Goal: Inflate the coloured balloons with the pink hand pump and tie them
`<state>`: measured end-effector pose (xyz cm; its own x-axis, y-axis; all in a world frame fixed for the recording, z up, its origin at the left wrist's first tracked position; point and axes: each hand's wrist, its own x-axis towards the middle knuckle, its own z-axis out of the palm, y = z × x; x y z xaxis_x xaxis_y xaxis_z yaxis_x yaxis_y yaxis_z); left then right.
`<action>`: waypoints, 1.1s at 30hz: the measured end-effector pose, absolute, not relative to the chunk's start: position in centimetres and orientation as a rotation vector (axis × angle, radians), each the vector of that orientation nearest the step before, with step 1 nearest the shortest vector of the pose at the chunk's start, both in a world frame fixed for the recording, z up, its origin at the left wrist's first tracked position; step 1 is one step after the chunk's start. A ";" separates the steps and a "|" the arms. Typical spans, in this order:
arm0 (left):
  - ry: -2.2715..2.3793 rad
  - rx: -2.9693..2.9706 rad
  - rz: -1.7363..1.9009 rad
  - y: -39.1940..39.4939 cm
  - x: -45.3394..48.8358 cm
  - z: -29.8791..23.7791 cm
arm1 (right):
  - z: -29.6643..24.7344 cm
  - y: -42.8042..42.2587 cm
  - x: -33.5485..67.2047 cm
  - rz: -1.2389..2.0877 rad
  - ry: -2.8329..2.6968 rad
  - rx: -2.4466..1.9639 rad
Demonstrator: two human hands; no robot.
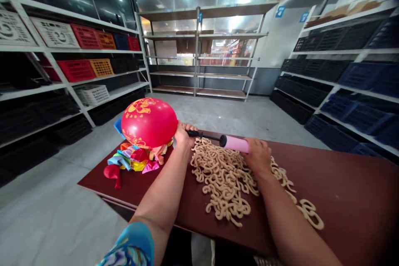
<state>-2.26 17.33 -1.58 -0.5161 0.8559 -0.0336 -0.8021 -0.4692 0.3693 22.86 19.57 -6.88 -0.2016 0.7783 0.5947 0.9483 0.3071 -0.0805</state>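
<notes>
over the table (343,191), left hand (183,133) tight on red balloon (149,122), right hand (257,156) tight on pump (236,144)

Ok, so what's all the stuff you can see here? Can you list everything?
Inflated balloon: one, red with yellow print, far left of table, against the left hand.
Flat balloons: a pile, mixed colours, under the red one.
Hand pump: one, pink barrel, black rod, between the hands.
Hook-shaped clips: big pile, beige, middle of table.
Table: one, dark reddish brown.
Baskets: several, white, red, orange, on left shelves.
Crates: many, dark blue and black, on right shelves.
Left hand: closed on the pump's black end.
Right hand: gripping the pink barrel.
</notes>
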 end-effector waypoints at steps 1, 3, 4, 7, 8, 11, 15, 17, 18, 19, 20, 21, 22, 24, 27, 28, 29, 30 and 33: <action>0.429 0.188 2.095 17.1 -2.9 -1.2 | -7.0 19.7 23.1 -0.413 -2.030 -1.538; 0.447 0.184 2.127 16.7 -3.7 -0.3 | -7.2 19.9 23.3 -0.410 -2.020 -1.543; 0.455 0.184 2.137 16.6 -3.8 0.1 | -7.3 20.0 23.2 -0.408 -2.017 -1.542; 0.478 0.205 2.138 16.3 -3.0 1.2 | -7.6 19.8 22.5 -0.393 -2.015 -1.526; 0.483 0.223 2.133 16.4 -2.4 1.6 | -7.6 19.6 22.2 -0.388 -2.015 -1.511; 0.506 0.289 2.096 16.6 0.1 2.0 | -7.6 19.1 21.5 -0.376 -2.038 -1.421; 0.589 0.368 2.009 16.9 2.2 1.0 | -7.4 18.2 21.1 -0.341 -2.115 -1.325; 0.609 0.380 1.980 16.9 2.5 0.0 | -6.9 17.5 20.9 -0.308 -2.146 -1.331; 0.604 0.374 1.970 16.8 2.6 -0.5 | -6.5 17.0 20.8 -0.294 -2.160 -1.340; 0.592 0.365 1.955 16.7 2.7 -1.0 | -6.1 16.5 20.6 -0.285 -2.164 -1.343; 0.577 0.349 1.946 16.6 2.9 -1.4 | -5.6 15.9 20.4 -0.274 -2.168 -1.337; 0.549 0.341 1.923 16.4 3.1 -1.7 | -5.1 15.3 20.1 -0.263 -2.179 -1.309; 0.521 0.333 1.900 16.2 3.4 -1.9 | -4.6 14.8 19.8 -0.254 -2.202 -1.262; 0.482 0.322 1.861 15.8 4.0 -2.2 | -3.8 13.9 19.4 -0.224 -2.276 -1.154; 0.473 0.343 1.805 15.5 4.2 -2.4 | -3.2 13.1 19.1 -0.178 -2.363 -1.090; 0.486 0.361 1.800 15.6 4.0 -2.4 | -3.1 13.0 19.1 -0.169 -2.375 -1.092; 0.510 0.380 1.816 15.7 3.5 -2.5 | -3.1 12.9 19.2 -0.163 -2.381 -1.104; 0.543 0.397 1.853 16.0 3.0 -2.6 | -3.1 12.9 19.3 -0.160 -2.381 -1.128; 0.743 0.399 2.043 16.8 0.9 -3.1 | -3.5 13.7 20.1 -0.158 -2.345 -1.321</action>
<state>0.94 16.76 -3.14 -0.5451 0.8384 -0.0033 -0.6446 -0.4166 0.6411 20.13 13.68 -3.47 -0.4459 0.7855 0.4292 0.8358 0.5369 -0.1143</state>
